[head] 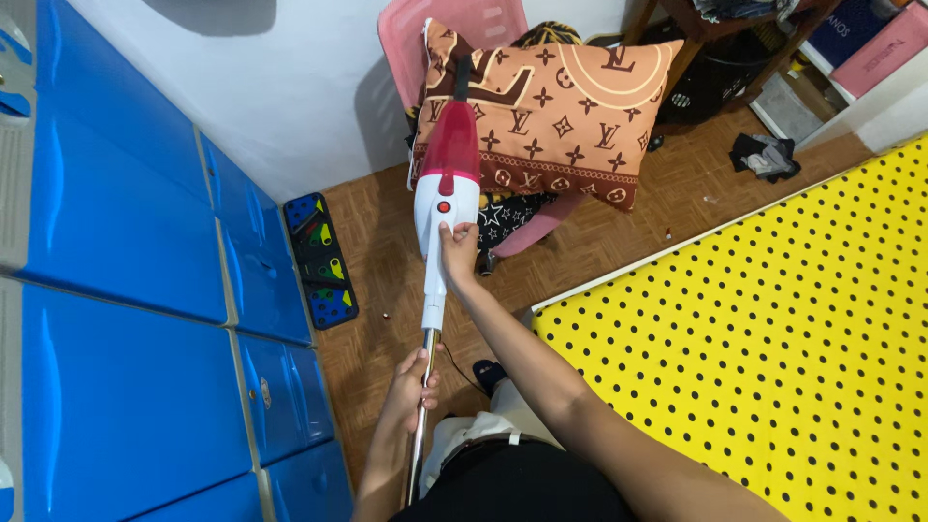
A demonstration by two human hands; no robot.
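Hidden / cut off – head view

Vacuum [446, 184]: nozzle end lost behind the patterned pillow [546, 116]; metal tube's lower end runs off the bottom edge, partly covered by the left hand [413, 387]. Right hand [457, 253] covers part of the white body, so its palm side can't be seen. Pink chair [464, 29]: seat and most of the back hid by the pillow, top cropped. Blue drawer unit [126, 290] cut at left, top and bottom edges. Yellow dotted mattress [773, 338] cropped right and bottom. Shelf items top right are cropped and too small to tell. Dark cloth heap [766, 155] on floor: kind unclear. Person's torso cut at bottom edge.
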